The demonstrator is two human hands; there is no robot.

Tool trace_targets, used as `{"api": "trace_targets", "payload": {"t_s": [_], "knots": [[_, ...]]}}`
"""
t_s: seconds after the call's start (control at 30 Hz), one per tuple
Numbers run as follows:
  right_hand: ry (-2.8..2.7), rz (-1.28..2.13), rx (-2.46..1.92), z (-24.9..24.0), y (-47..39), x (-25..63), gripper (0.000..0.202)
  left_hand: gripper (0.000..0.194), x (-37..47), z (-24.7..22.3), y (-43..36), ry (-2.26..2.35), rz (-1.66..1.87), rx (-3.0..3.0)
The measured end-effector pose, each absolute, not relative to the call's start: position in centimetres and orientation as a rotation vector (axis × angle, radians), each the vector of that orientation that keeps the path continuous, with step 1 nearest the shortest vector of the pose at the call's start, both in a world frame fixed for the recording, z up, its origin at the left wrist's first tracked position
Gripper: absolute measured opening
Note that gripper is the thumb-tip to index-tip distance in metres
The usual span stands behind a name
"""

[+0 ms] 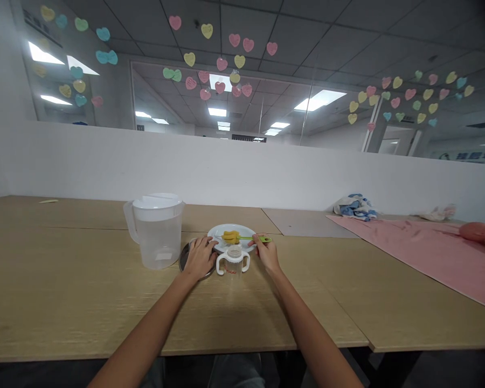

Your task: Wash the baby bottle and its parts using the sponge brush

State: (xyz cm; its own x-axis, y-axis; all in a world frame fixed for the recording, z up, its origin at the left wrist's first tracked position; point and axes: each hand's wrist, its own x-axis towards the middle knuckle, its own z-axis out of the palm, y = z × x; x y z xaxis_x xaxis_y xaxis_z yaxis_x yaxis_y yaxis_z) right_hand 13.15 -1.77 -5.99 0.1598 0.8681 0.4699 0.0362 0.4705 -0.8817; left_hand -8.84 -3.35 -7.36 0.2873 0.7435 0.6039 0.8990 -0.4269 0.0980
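Yellow and lobed, a piece shows over the white plate on the table in the head view, in line with a green handle; whether the two are joined cannot be confirmed. The right hand is closed on the handle with thumb and fingers at the plate's right side. The left hand lies palm down over a round metal dish, fingers extended and apart, reaching toward the plate's left rim; no grip is visible.

Just in front of the plate, a two-handled cup stands upright, neither hand on it. Left of the dish stands a lidded pitcher, also unattended.

Progress, as judged: handling of the green handle is under way, release not yet made. How much is completed cannot be determined.
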Motion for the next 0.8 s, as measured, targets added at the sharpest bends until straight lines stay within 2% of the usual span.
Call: {"api": "trace_targets", "payload": {"t_s": [0.23,0.8], "knots": [[-1.196,0.788,-0.92,-6.4,-1.0,13.3,0.047,0.038,-8.6,-7.5,-3.1,-1.551,-0.811,-2.277],[-0.948,0.984,-0.974,-5.5,-1.8,13.3,0.025,0.047,-7.8,-6.8,-2.4,-1.58,-0.718,-2.249]]}}
